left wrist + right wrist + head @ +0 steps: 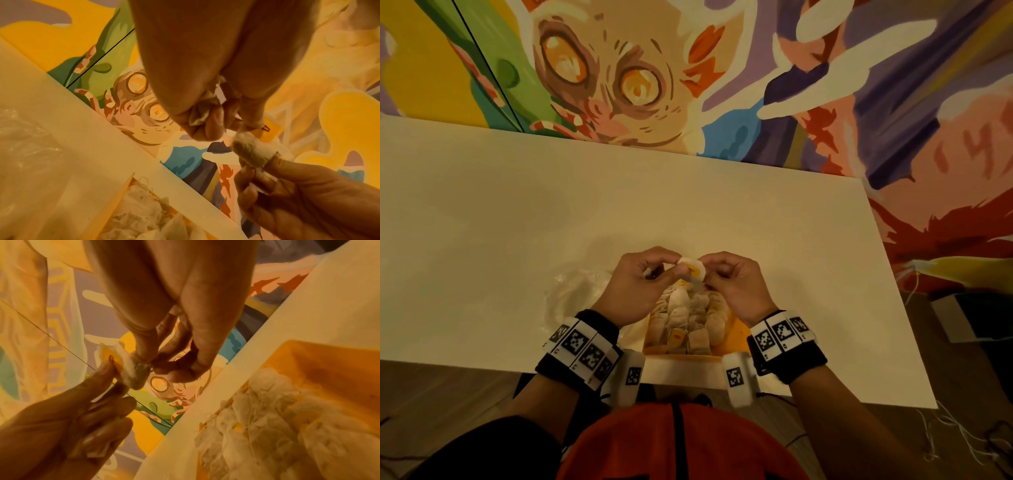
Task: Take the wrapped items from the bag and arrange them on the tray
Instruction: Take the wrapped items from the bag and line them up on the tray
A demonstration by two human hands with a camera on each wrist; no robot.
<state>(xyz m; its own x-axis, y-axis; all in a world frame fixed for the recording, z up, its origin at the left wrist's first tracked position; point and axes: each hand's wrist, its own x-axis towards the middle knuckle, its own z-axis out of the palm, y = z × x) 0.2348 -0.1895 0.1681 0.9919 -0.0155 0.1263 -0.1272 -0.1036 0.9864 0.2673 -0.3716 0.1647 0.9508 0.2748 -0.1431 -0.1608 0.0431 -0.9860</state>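
Crinkly clear plastic bag (571, 291) (glossy)

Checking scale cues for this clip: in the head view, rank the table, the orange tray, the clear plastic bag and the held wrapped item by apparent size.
1. Table
2. Orange tray and clear plastic bag: look alike, and hands cover part of both, so unranked
3. Wrapped item, pinched by left hand and right hand

We see the tray (734, 330) at the table's (517, 222) near edge, wrapped items (688, 318) inside, bag (571, 291) to its left.

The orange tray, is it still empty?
No, the orange tray already holds a pile of wrapped tea bags.
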